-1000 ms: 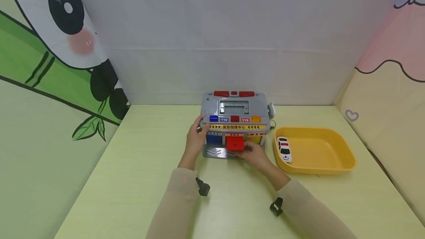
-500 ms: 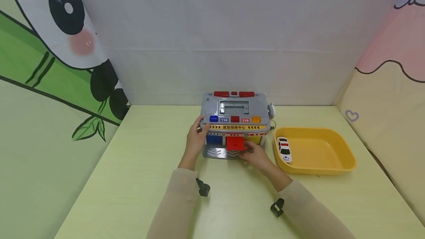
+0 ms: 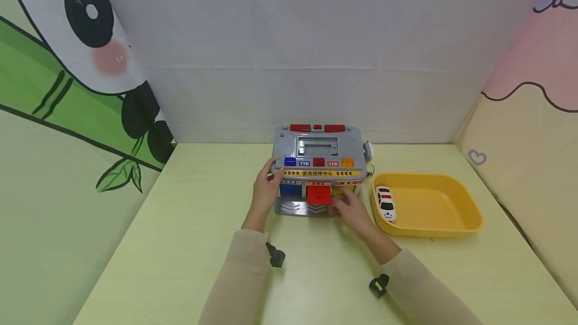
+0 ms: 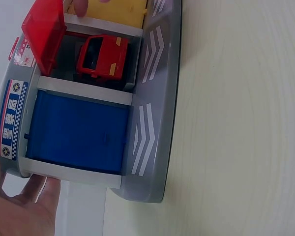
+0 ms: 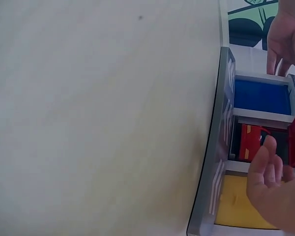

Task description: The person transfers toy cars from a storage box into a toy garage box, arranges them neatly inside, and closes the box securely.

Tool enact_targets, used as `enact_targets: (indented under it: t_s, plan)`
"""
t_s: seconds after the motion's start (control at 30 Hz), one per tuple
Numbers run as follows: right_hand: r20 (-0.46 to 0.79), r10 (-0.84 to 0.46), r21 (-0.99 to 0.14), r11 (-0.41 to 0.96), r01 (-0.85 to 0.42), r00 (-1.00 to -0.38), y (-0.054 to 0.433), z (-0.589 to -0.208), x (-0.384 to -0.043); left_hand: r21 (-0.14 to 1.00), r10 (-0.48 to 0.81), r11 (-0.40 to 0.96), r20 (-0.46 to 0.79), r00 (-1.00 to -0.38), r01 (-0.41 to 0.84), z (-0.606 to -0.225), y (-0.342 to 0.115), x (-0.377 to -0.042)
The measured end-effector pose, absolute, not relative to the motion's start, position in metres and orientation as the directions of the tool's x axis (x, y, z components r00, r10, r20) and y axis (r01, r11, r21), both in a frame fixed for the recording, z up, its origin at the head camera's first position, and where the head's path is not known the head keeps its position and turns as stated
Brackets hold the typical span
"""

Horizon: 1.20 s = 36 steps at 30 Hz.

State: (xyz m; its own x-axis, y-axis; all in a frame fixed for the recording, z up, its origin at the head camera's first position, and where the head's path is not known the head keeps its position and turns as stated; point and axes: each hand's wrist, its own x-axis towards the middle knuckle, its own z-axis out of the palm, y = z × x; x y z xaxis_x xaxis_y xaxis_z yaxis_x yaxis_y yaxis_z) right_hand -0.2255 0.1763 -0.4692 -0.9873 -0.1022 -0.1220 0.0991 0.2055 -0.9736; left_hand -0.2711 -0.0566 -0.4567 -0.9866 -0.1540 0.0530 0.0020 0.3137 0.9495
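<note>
A grey toy emergency station [image 3: 318,164] with three coloured garage doors stands at the table's back. My left hand [image 3: 265,192] grips its left end, the thumb on the front edge and the fingers around the side wall. The middle red door [image 3: 319,195] is raised. Inside that bay sits a red toy car [image 4: 104,57], hidden from the head view by the door. The blue door [image 4: 78,129] and yellow door [image 5: 238,201] are down. My right hand [image 3: 353,213] is in front of the yellow door, beside the red one, its fingers loosely bent and holding nothing.
A yellow tray [image 3: 435,230] stands right of the station, with a white toy police car [image 3: 386,204] along its left side. A grey handset [image 3: 368,150] with a coiled cord hangs on the station's right end. A fabric backdrop [image 3: 316,64] rises behind.
My right hand has drawn back from under the red door and shifted slightly right, towards the yellow door. The left hand and the station have stayed in place.
</note>
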Motion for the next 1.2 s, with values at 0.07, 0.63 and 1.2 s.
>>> enact_targets:
  t_s: [0.07, 0.63, 1.2]
  plan:
    - [-0.101, -0.088, -0.977, 0.196, 0.082, -0.991, 0.176, -0.468, -0.225, 0.949, -0.154, 0.314, 0.053, -0.987, 0.002, -0.456, -0.057, -0.271]
    - [0.23, -0.06, -0.846, 0.482, -0.23, -0.971, 0.174, -0.455, -0.219, 0.951, -0.153, 0.308, 0.051, -0.987, 0.001, -0.457, -0.056, -0.271]
    - [0.392, -0.291, -0.383, 0.811, -0.442, -0.873, 0.169, -0.442, -0.237, 0.949, -0.148, 0.313, 0.07, -0.987, 0.02, -0.458, -0.056, -0.272]
